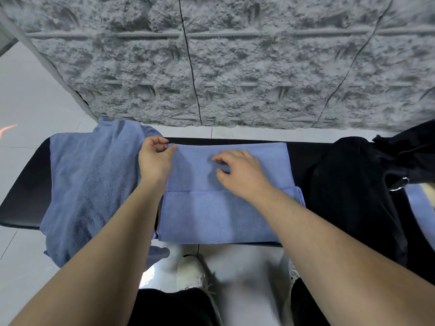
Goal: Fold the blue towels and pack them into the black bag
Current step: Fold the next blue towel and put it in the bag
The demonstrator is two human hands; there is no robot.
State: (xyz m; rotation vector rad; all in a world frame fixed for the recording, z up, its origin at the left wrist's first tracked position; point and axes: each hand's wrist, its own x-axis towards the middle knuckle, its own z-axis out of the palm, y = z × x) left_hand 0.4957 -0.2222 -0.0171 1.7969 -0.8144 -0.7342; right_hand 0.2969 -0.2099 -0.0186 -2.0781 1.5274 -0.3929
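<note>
black bench [23, 196] runs below a rough grey wall [235, 55], a folded blue towel [223, 215] at its middle between heaped blue towels [89, 184] and the black bag [353, 184]. left hand [154, 161] pinches its far-left corner; right hand [240, 170], fingers loosely curled, rests on top holding nothing.

Single head-worn wide-angle view, looking forward and steeply down from above the black bench [26, 191], close over both forearms, facing a grey textured wall [235, 67], own shoes and floor tiles at bottom edge, frame edges bowed by the lens
</note>
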